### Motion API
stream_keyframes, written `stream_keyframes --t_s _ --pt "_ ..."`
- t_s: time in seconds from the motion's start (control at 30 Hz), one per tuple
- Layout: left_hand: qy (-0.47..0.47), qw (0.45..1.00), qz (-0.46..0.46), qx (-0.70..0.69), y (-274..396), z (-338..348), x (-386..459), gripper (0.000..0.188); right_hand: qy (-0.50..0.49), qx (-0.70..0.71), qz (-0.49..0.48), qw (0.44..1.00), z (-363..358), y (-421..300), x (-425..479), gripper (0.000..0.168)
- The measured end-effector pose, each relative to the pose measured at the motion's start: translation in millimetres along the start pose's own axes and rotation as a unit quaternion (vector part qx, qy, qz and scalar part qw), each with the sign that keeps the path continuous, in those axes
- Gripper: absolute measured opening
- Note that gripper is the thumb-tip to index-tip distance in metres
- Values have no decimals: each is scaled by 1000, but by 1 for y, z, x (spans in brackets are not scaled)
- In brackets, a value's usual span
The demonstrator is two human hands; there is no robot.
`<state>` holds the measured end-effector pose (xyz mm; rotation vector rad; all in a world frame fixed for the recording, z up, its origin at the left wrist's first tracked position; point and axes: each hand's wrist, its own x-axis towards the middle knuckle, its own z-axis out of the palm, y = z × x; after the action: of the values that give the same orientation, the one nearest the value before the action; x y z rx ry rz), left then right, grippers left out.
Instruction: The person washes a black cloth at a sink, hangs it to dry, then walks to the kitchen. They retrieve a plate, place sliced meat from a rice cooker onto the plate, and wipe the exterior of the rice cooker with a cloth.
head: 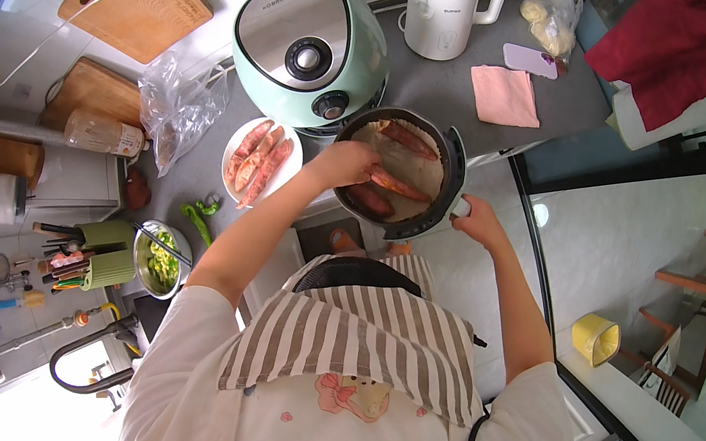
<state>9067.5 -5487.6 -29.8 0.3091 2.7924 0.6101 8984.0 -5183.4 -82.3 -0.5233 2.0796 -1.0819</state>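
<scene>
My left hand (pixel 349 165) reaches over the rim of a dark air fryer basket (pixel 396 231) and has its fingers on the end of the middle sausage (pixel 397 184). Two more sausages lie on the paper liner (pixel 410 163), one near the back and one near the front. The basket's light handle (pixel 461 208) is in my right hand (pixel 480 222). On the counter, a white plate (pixel 292 172) holds three sausages (pixel 252 160), left of the basket. Behind them stands the mint-green air fryer (pixel 311 49), its basket out.
A white electric kettle (pixel 445 15), a pink cloth (pixel 505 97) and a phone (pixel 530 61) are at the back right. To the left are a clear plastic bag (pixel 181 111), green peppers (pixel 195 222) and a metal bowl of chopped vegetables (pixel 138 258) with chopsticks across it.
</scene>
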Motion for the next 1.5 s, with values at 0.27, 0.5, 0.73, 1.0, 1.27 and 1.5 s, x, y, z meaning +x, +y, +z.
stream_keyframes --t_s 0.27,0.5,0.73,1.0,1.27,1.5 --pt "-86 861 -162 -474 -4 -58 -60 38 -20 -7 -5 1000 -1 1 5 25" --pt "128 713 -245 -644 -37 -33 -177 38 -16 9 3 1000 -2 6 3 27" --pt "296 575 -339 -683 -62 59 -225 34 -12 0 4 1000 -4 1 2 35" --pt "322 708 -465 -423 -63 79 -194 26 -11 0 31 999 -5 -9 -1 34" --pt "309 819 -461 144 -28 58 -171 21 -14 -3 38 999 -5 -13 -3 30" --pt "290 950 53 -104 40 19 -59 19 -3 -6 13 1000 -5 4 1 28"
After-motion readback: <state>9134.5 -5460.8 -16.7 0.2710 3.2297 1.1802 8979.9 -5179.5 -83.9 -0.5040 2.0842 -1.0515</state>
